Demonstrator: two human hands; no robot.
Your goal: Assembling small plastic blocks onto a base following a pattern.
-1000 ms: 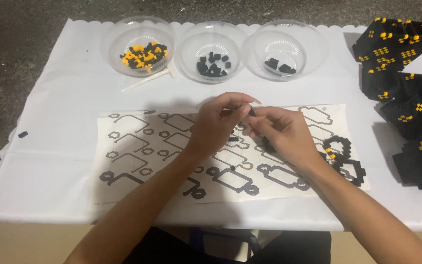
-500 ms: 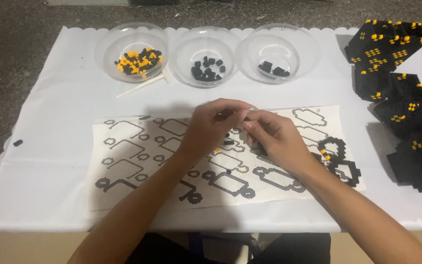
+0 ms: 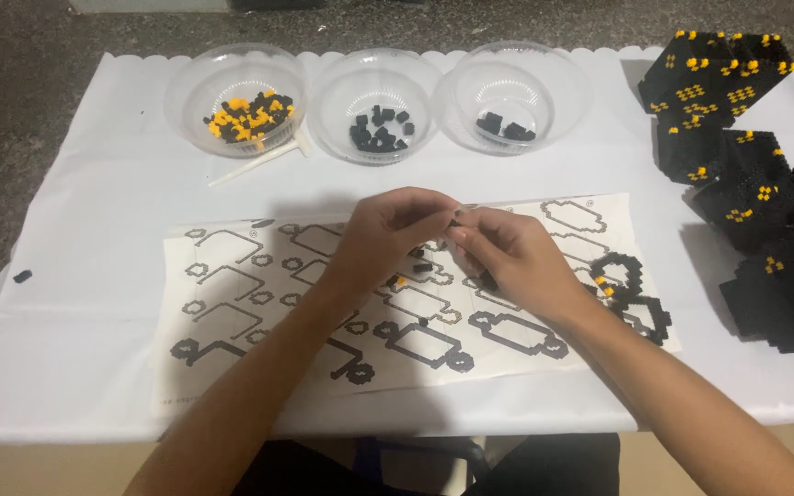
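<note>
Hands unmoved: left hand [image 3: 388, 230], right hand [image 3: 507, 253] pinch small black piece [image 3: 457, 221]; bowls [image 3: 374, 92] hold beads.

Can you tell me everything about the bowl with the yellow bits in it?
The bowl with the yellow bits is round, see-through and looks like thin plastic. It stands upright on the white cloth, leftmost in a row of three bowls at the far side. Inside lies a small heap of tiny yellow and black blocks. A white stick lies on the cloth at its front edge. Neither hand touches it.
</note>
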